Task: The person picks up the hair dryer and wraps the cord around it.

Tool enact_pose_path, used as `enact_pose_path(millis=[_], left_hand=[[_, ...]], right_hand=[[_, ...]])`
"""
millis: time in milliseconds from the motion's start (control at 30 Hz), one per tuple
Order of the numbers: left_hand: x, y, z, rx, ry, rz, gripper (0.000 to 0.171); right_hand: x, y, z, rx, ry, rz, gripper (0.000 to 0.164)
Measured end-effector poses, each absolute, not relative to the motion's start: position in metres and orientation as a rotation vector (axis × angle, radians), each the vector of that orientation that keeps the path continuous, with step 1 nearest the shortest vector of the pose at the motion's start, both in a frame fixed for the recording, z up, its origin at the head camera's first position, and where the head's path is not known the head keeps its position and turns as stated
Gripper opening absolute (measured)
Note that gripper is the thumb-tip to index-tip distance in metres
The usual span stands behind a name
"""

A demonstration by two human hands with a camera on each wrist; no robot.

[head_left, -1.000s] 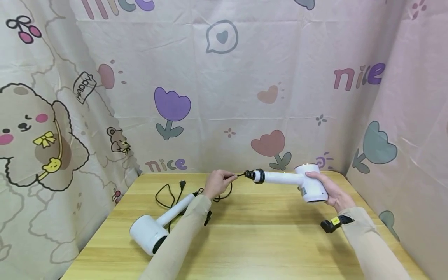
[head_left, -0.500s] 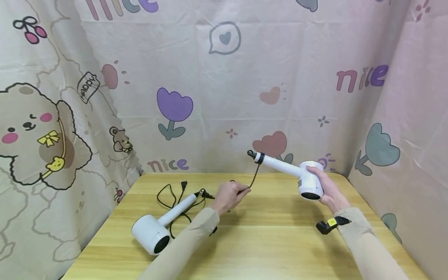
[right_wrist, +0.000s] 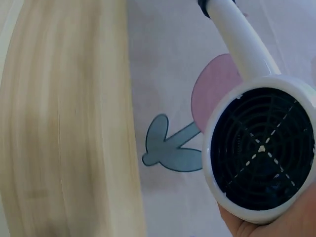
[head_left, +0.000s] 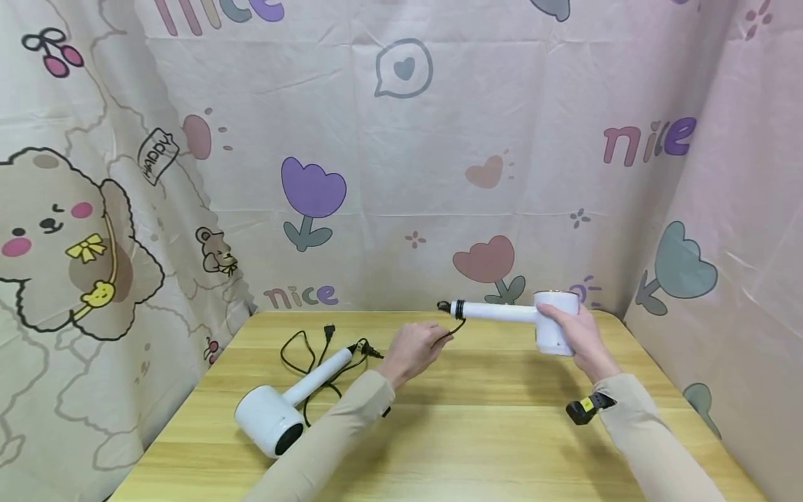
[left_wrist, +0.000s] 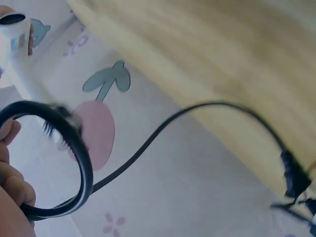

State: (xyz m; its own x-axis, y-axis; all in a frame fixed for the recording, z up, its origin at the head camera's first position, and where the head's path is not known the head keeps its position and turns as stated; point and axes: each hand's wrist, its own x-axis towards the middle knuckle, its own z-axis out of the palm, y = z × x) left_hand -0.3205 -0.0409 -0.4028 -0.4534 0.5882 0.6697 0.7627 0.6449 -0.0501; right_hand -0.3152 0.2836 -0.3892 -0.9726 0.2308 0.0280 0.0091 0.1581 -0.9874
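My right hand [head_left: 583,337] grips the barrel of a white hair dryer [head_left: 551,343] above the table's right side. Its handle [head_left: 498,312] points left, roughly level, with black cord [head_left: 460,309] wound round the end. Left of that end, my left hand [head_left: 414,351] pinches the dryer's cord. In the left wrist view the cord [left_wrist: 85,158] makes a loop at the fingers and runs to a black plug-shaped piece [left_wrist: 296,175]. The right wrist view shows the dryer's dark round grille [right_wrist: 261,148], the right hand [right_wrist: 284,217] beneath it.
A second white hair dryer [head_left: 270,420] lies on the wooden table [head_left: 477,432] at the left, its black cord [head_left: 285,355] spread loosely behind it with a plug [head_left: 329,332]. Patterned cloth [head_left: 401,153] hangs behind and at both sides.
The left hand has moved down and right with the cord, and a turn has come away from the handle end. The held dryer's handle tipped up, then came back to level.
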Motion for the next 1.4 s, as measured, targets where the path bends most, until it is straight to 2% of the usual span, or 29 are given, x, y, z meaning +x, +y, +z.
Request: enact_pose_path(millis=[167, 467, 867, 1167, 1400], left_hand=[[-0.327, -0.050, -0.388, -1.009, -2.141, -0.244, 0.008], [-0.337, -0.060, -0.363, -1.002, -2.168, -0.256, 0.011], [-0.358, -0.072, -0.368, -0.983, -2.328, -0.613, 0.015], [-0.365, -0.077, -0.382, -0.954, -2.418, -0.688, 0.018], [-0.366, -0.073, -0.396, -0.965, -2.456, -0.606, 0.024]], right_hand=[[-0.313, 0.286, -0.387, -0.082, -2.394, 1.679, 0.076], [-0.310, 0.291, -0.371, 0.081, -2.607, 1.509, 0.073], [-0.305, 0.307, -0.370, 0.258, -2.648, 1.834, 0.062], [-0.301, 0.317, -0.384, 0.298, -2.557, 2.066, 0.041], [-0.298, 0.321, -0.394, 0.341, -2.339, 2.402, 0.014]])
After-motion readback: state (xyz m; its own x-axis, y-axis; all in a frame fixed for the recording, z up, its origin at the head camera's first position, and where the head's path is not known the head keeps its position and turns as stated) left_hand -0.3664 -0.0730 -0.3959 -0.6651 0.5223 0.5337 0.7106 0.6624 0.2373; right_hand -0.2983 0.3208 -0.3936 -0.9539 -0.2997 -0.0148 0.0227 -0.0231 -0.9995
